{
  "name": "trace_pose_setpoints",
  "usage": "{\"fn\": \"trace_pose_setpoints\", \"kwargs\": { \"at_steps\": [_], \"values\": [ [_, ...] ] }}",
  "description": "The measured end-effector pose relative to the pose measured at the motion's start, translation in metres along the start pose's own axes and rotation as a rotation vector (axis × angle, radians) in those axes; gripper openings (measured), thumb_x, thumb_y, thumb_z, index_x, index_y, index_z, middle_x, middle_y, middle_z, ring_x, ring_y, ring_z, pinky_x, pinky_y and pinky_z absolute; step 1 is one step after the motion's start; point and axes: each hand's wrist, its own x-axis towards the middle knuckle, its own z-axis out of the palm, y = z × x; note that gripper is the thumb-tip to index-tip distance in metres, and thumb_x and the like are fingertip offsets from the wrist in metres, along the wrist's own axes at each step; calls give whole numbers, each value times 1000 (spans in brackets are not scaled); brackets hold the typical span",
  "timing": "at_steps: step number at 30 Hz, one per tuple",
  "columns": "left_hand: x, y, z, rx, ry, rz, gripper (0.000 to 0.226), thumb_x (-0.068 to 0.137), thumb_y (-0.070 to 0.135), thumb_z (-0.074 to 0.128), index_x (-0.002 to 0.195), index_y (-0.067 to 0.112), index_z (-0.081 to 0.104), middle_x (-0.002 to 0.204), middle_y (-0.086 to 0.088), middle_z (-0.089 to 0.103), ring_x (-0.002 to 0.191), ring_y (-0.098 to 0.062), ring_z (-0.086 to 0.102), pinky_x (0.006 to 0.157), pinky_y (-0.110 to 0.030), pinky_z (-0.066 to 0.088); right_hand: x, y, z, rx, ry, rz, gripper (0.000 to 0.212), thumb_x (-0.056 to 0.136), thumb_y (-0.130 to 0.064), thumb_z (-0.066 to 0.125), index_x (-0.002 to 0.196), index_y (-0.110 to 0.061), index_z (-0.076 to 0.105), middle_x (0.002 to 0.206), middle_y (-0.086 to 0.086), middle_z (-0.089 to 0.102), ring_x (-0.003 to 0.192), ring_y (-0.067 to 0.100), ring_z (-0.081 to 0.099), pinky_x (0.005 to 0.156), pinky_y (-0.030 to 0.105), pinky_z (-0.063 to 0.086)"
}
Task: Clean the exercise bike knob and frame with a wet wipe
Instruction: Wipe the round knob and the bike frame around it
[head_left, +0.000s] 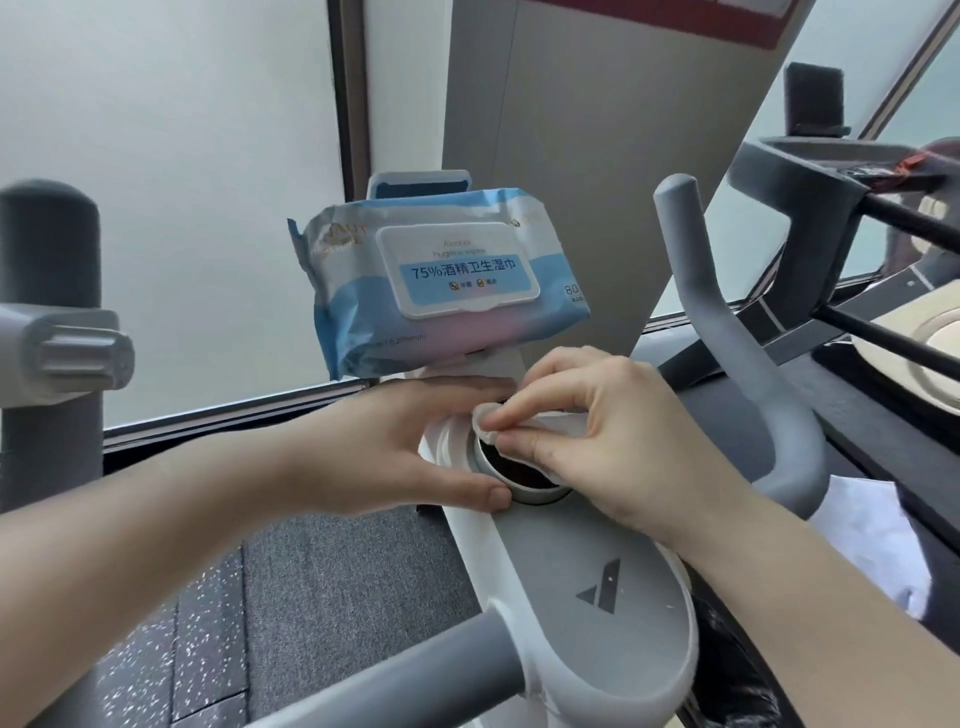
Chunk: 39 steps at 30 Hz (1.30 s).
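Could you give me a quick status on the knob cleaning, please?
Right hand pinching wet wipe on knob. Left hand bracing knob's side. Wipes pack propped behind, nothing blocking.

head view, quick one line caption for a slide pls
Right hand wipes the bike knob with a wet wipe while left hand steadies it.

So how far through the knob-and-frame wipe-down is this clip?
Done: a white wet wipe is out, and the blue wipes pack is closed. In hand: the right hand pinches the wipe against the round grey knob while the left hand steadies the knob. Left: the white and grey bike frame; nothing shows it has been wiped.
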Motion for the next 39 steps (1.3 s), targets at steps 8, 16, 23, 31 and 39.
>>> {"fn": "trace_pose_setpoints", "kwargs": {
  "at_steps": [8,16,23,31,39],
  "values": [
    [-3,-7,1,58,8,-97,71,70,63,68,133,55,37,136,41,36,129,18,26,112,-16,20,-12,9,4,-275,291,-34,2,77,-24,78,76,-22,77,66,-6,58,72,16,57,63,28,43],
    [-4,-5,1,139,17,-100,73,70,65,66,135,55,33,138,45,29,129,23,19,109,-7,14,-13,12,4,-248,313,0,0,77,-21,78,76,-21,77,67,-5,57,74,18,56,65,27,42],
    [-2,-7,2,110,13,-61,62,73,63,66,130,49,46,134,37,43,128,12,35,110,-22,28,-15,-7,19,-210,199,-78,9,75,-26,69,76,-23,77,74,-9,64,76,13,54,68,24,44],
    [-3,-5,1,76,3,-44,57,77,53,69,130,47,48,134,37,43,128,12,35,111,-25,28,-5,-6,12,-245,181,-12,7,78,-22,74,81,-27,78,76,-9,65,79,11,52,71,23,42],
    [-5,-12,3,115,17,-120,78,66,73,63,136,55,33,137,41,35,130,18,25,114,-24,22,-27,-10,-43,79,-71,215,5,76,-24,78,75,-28,79,81,-13,71,80,-7,65,72,5,44]
  ]
}}
